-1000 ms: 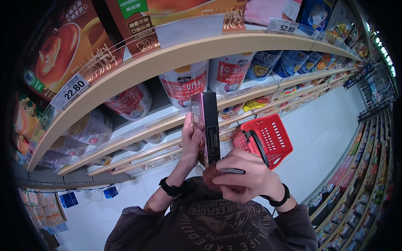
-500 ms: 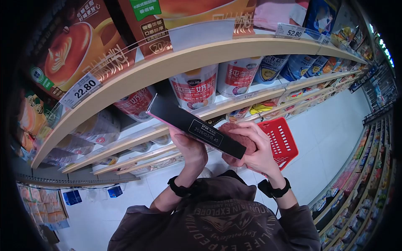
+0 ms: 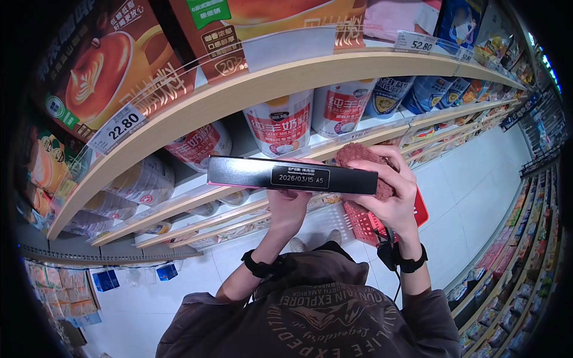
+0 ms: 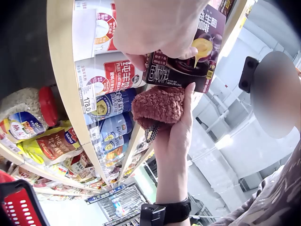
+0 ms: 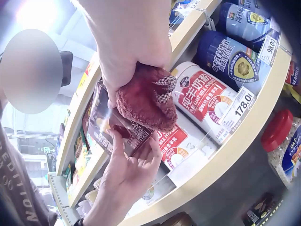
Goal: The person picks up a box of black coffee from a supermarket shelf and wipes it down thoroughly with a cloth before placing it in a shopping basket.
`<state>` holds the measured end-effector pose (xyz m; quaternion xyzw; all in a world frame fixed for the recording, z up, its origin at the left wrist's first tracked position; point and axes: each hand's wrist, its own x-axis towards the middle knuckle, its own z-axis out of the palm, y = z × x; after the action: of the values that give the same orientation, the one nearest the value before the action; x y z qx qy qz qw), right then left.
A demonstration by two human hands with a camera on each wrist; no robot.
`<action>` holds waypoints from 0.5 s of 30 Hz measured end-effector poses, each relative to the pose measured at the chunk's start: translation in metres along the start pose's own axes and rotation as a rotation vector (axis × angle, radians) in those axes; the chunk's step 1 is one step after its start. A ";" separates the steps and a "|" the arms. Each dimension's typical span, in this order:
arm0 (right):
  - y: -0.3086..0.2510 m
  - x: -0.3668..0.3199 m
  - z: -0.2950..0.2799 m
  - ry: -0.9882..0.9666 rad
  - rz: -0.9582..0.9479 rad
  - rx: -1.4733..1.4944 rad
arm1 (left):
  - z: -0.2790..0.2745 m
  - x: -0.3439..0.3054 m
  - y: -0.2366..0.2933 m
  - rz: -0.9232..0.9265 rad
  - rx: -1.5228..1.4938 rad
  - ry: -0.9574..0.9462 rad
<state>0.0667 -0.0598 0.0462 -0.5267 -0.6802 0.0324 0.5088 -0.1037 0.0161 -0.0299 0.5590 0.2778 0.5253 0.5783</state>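
A dark coffee box (image 3: 245, 173) lies level in front of the chest, its narrow black side with a printed date facing up. My left hand (image 3: 287, 206) holds it from beneath, thumb and fingers on its two broad faces. A brown fluffy plush (image 3: 358, 156) with a checkered ribbon (image 5: 164, 89) sits in the grip of my right hand (image 3: 391, 191), fingers curled round it. The right thumb reaches to the box's right end, also seen in the left wrist view. That view shows the box's front (image 4: 186, 61), with a cup printed on it.
Shelves run along the front, with goat milk powder cans (image 3: 280, 125), blue cans (image 3: 388, 98) and large coffee boxes (image 3: 95, 71) above. A red basket (image 3: 421, 209) is low behind the right hand. More shelves (image 3: 507, 262) line the right side.
The box has turned from upright, pointing away, to lying crosswise with its date side up. My right hand has moved forward and right with the plush, up to the box's end.
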 end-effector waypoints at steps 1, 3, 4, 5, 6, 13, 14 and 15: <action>0.001 0.000 -0.001 0.005 0.008 0.002 | -0.003 0.001 -0.006 -0.021 -0.113 -0.070; 0.004 0.000 -0.005 -0.002 0.000 -0.018 | 0.000 0.001 -0.001 0.001 -0.149 -0.079; 0.004 0.000 -0.005 -0.003 0.000 -0.018 | 0.002 0.001 0.001 0.024 -0.184 -0.090; 0.004 0.000 -0.006 0.000 -0.006 -0.012 | 0.004 0.002 0.002 0.024 -0.184 -0.090; 0.004 0.000 -0.007 0.004 -0.013 -0.007 | 0.005 0.003 0.002 0.054 -0.183 -0.101; 0.004 -0.003 -0.009 0.007 -0.011 -0.014 | 0.007 0.007 0.001 0.112 -0.179 -0.130; 0.004 -0.003 -0.009 0.005 -0.008 -0.011 | 0.007 0.007 0.001 0.111 -0.178 -0.130; 0.004 -0.003 -0.010 0.003 -0.006 -0.009 | 0.008 0.006 0.002 0.095 -0.202 -0.129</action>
<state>0.0759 -0.0652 0.0468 -0.5269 -0.6813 0.0269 0.5074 -0.0954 0.0190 -0.0251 0.5430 0.1586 0.5405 0.6228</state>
